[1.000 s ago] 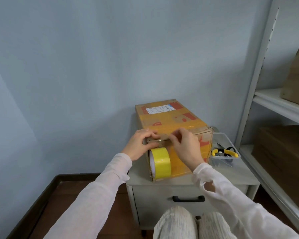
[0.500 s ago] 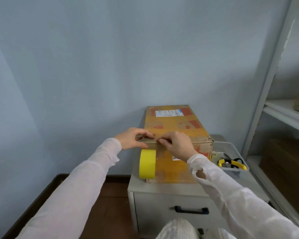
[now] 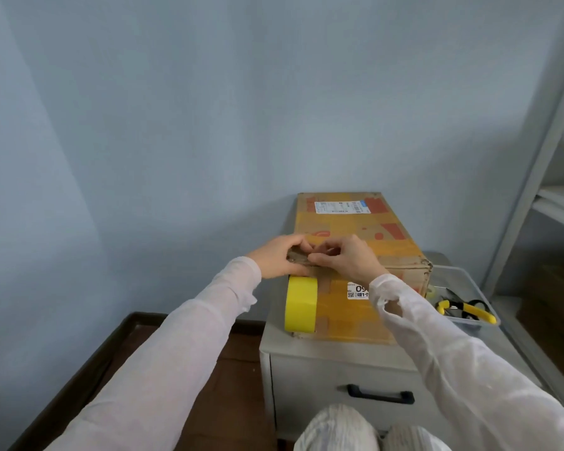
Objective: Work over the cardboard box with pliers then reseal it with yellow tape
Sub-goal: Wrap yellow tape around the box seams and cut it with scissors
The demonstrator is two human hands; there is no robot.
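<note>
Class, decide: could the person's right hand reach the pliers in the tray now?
Probably yes: the pliers lie uncovered in the tray right of the box, but the right hand must first release the strip it pinches.

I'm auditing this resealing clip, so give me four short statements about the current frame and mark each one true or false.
1. The left hand and right hand both pinch a tape strip at the cardboard box's near top edge. True.
2. The yellow-handled pliers are in the right hand. False: they lie in the clear plastic tray to the right of the box.
3. The yellow tape roll sits against the box's near face, below the left hand. True.
4. The shipping label is at the near end of the box top. False: it is at the far end.
</note>
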